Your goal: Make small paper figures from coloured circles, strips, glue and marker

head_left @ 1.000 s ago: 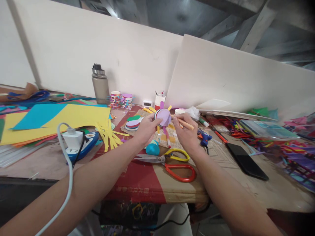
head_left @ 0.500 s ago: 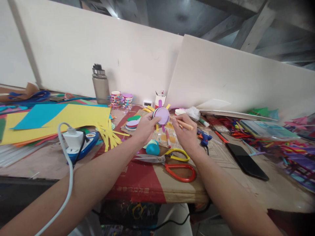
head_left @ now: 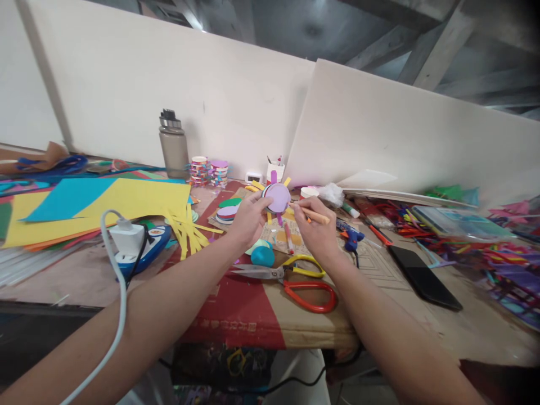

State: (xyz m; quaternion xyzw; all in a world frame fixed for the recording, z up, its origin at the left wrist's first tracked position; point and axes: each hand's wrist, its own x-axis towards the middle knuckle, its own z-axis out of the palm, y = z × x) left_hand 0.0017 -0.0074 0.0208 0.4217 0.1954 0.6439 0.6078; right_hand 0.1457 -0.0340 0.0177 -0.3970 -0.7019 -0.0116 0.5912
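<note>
Head camera shows both forearms stretched forward over the worktop point(head_left: 253, 315), with the hands meeting above its middle. The left hand point(head_left: 246, 220) is closed around the edge of a round lilac paper disc point(head_left: 278, 197), thumb and fingers pinching it and holding it up, tilted toward the camera. Short yellow and pink strips stick out around the disc. The right hand point(head_left: 317, 232) is closed on an orange stick point(head_left: 313, 214), gripped like a pen, its tip touching the right edge of the disc.

Just below the hands lie a blue ball point(head_left: 262, 256) and scissors point(head_left: 291, 281) with yellow and red handles. Behind the left hand is a pile of paper circles point(head_left: 228, 212). To the right lie a blue glue gun point(head_left: 351, 235) and a black phone point(head_left: 424, 275). To the left are yellow paper sheets point(head_left: 126, 205), a white plug point(head_left: 124, 239) with its cable, and a grey bottle point(head_left: 172, 146) further back.

The fingertips behind the disc are hidden, and the far right edge is blurred.
</note>
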